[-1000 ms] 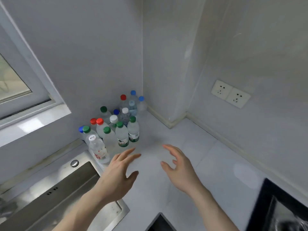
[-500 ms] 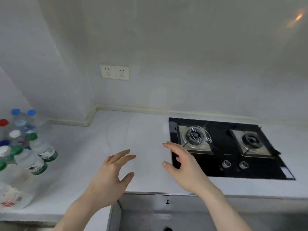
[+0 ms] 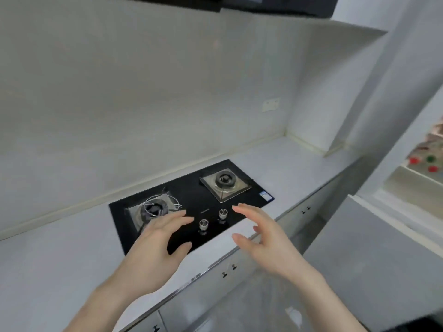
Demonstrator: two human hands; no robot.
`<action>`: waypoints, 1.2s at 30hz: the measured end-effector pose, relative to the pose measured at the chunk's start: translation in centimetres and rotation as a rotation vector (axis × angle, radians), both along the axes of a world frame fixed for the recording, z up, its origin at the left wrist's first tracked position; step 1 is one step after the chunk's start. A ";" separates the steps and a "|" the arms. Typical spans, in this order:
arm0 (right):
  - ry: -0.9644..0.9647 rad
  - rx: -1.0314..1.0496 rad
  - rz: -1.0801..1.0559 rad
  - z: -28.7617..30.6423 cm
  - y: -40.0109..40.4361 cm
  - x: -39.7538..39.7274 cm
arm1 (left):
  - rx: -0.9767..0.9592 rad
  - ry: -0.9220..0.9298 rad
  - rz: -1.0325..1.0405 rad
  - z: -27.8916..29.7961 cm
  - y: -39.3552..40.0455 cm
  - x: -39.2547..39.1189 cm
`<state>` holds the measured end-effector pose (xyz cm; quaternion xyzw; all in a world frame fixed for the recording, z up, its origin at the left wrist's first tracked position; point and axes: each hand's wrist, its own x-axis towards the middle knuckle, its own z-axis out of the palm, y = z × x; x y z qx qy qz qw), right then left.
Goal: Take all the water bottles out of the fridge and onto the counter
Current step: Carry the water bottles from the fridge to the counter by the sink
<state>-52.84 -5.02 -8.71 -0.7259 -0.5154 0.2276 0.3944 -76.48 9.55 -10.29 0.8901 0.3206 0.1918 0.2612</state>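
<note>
Turning right swung the bottle cluster out of view; both hands, left hand (image 3: 153, 250) and right hand (image 3: 266, 243), hang released, holding nothing. Fridge (image 3: 407, 188) caps (image 3: 413, 161) lie far right of my fingers, right hand nearer.

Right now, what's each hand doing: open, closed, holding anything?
Left hand: open, fingers spread, empty.
Right hand: open, fingers spread, empty.

Both bare forearms extended forward, left hand (image 3: 157, 245) and right hand (image 3: 266, 238) empty, palms facing each other, fingers spread and loosely curled, thumbs low, hands apart at about the same height, gripping nothing.
</note>
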 end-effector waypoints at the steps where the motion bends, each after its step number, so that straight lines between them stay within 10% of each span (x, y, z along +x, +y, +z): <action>1: -0.009 0.010 -0.038 0.3 -1.2 2.0 | 0.005 -0.005 -0.028 0.4 -0.5 2.4; 21: -0.153 0.101 -0.696 3.8 -25.5 33.4 | 0.176 -0.064 -0.694 7.0 -13.2 47.9; 36: -0.269 0.176 -1.037 7.9 -24.8 47.8 | 0.241 -0.143 -1.038 11.9 -11.6 71.3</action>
